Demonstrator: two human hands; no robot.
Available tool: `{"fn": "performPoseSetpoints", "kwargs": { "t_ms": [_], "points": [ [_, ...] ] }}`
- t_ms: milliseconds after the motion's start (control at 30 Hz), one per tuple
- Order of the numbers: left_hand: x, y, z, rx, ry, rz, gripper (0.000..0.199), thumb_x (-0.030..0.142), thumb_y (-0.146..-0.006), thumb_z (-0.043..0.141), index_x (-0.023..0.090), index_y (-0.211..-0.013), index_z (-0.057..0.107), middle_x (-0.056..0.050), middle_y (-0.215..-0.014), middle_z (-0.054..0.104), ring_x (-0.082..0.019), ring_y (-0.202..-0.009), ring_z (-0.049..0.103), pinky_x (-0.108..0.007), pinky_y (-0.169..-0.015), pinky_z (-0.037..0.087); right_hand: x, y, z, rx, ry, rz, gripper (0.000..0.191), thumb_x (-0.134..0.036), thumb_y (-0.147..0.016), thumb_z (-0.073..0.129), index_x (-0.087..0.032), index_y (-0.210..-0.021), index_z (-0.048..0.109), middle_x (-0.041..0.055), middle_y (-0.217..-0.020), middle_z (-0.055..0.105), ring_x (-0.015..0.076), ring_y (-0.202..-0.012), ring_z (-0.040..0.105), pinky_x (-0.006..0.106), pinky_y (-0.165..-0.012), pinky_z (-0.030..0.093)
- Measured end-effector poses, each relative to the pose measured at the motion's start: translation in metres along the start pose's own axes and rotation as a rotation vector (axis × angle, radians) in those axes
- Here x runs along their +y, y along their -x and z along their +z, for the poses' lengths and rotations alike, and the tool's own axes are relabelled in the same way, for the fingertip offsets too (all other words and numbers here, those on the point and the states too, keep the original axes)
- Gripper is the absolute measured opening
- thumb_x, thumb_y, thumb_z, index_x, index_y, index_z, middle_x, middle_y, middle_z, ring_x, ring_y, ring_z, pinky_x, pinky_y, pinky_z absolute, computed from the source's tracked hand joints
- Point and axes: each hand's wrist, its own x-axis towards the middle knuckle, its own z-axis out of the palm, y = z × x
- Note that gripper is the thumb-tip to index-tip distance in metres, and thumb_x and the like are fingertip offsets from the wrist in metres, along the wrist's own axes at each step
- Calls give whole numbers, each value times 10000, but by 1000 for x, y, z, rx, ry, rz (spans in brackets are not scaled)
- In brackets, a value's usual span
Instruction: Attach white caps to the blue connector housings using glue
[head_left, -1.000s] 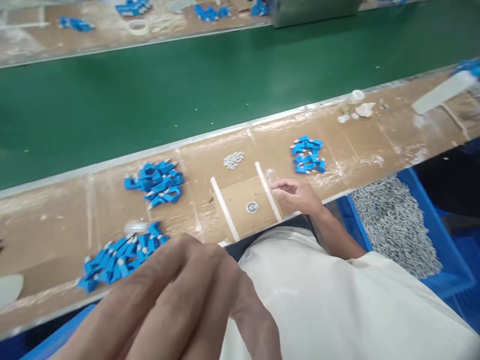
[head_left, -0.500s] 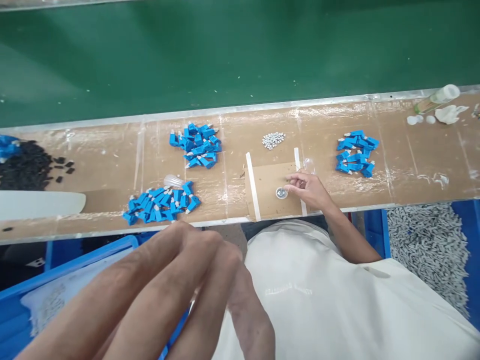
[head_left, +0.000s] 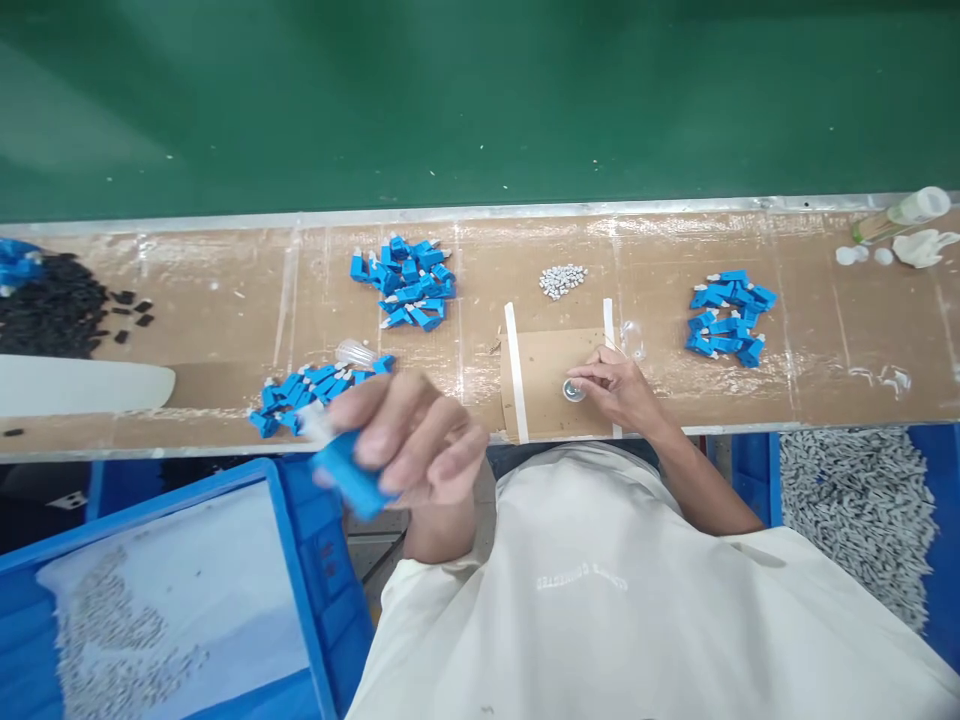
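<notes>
My left hand (head_left: 416,435) is closed around a blue plastic piece with a white tip (head_left: 351,472), raised in front of the table edge and blurred by motion. It is near a pile of similar blue pieces (head_left: 289,395). On a taped cardboard sheet (head_left: 540,385), my right hand (head_left: 619,390) has thumb and fingers pinched at the rim of a small round dish (head_left: 573,390). A thin pale stick (head_left: 616,347) shows just above that hand; its lower end is hidden. Beyond the sheet lies a small heap of whitish-grey bits (head_left: 562,281).
Further blue piles lie at back left (head_left: 409,280) and right (head_left: 727,315). Black parts (head_left: 52,305) are heaped far left behind a white panel (head_left: 82,387). A clear tube (head_left: 904,212) lies far right. Blue bins (head_left: 296,570) with grey parts (head_left: 855,520) stand below the edge.
My left hand has swung away from close to the camera and now shows the blue piece in its fingers. My right fingers have closed in at the small dish.
</notes>
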Motion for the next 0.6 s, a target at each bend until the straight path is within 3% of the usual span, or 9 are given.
{"fn": "performPoseSetpoints", "kwargs": {
  "t_ms": [67, 233, 433, 600],
  "points": [
    [-17, -5, 0, 58, 4, 5, 408, 526, -608, 916, 354, -926, 727, 41, -702, 600, -90, -555, 522, -176, -461, 434, -2, 2, -1, -4, 12, -31, 305, -490, -921, 682, -226, -888, 832, 41, -804, 618, 169, -700, 560, 322, -655, 463],
    [-46, 0, -18, 256, -87, -299, 411, 359, -644, 925, 268, -981, 709, -12, -855, 663, -125, -767, 626, -182, -585, 525, -4, 3, -5, -10, -76, 33, 383, -581, -894, 690, -225, -909, 828, 52, -851, 669, 182, -759, 598, 308, -637, 473],
    [-64, -5, -32, 299, -69, -330, 369, 283, -649, 920, 222, -951, 717, -23, -915, 717, -129, -811, 687, -177, -622, 542, -4, 4, -10, -63, -117, 53, 366, -550, -894, 684, -214, -865, 828, 60, -826, 723, 185, -779, 632, 322, -700, 498],
    [-78, -7, -28, 333, -120, -432, 351, 199, -667, 895, 183, -974, 726, -36, -893, 748, -140, -790, 712, -208, -662, 571, -7, 3, -16, 109, -207, 125, 351, -547, -832, 739, -203, -847, 806, 52, -829, 738, 160, -686, 611, 289, -587, 492]
  ]
}}
